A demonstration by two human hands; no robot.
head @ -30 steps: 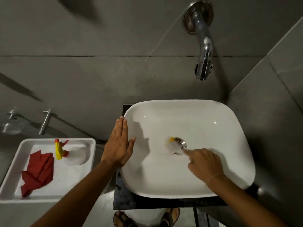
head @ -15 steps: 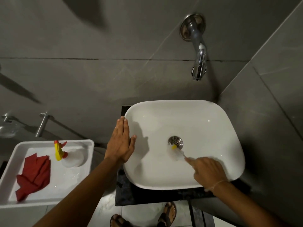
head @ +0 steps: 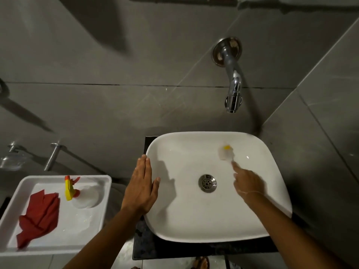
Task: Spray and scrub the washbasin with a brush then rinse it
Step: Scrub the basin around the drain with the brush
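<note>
A white square washbasin [head: 186, 226] sits on a dark counter, with a steel drain [head: 207, 183] at its middle. My right hand [head: 247, 184] is inside the bowl, shut on a small brush [head: 226, 153] with pale bristles and a yellow tip. The blurred brush head lies against the basin's far right inner wall. My left hand [head: 140, 189] rests flat on the basin's left rim, fingers straight and together, holding nothing. A clear spray bottle [head: 83, 197] with a yellow and red trigger lies in a white tray [head: 91, 237] to the left.
A chrome tap [head: 233, 90] juts from the grey tiled wall above the basin's far right; no water runs. A crumpled red cloth [head: 38, 214] lies in the tray. Two chrome fittings [head: 52, 156] stick out of the wall at far left. Sandalled toes [head: 201, 264] show below the counter.
My right hand has swept the brush from the drain up to the basin's far right wall. The left hand stays on the rim. The camera has tilted, shifting the view.
</note>
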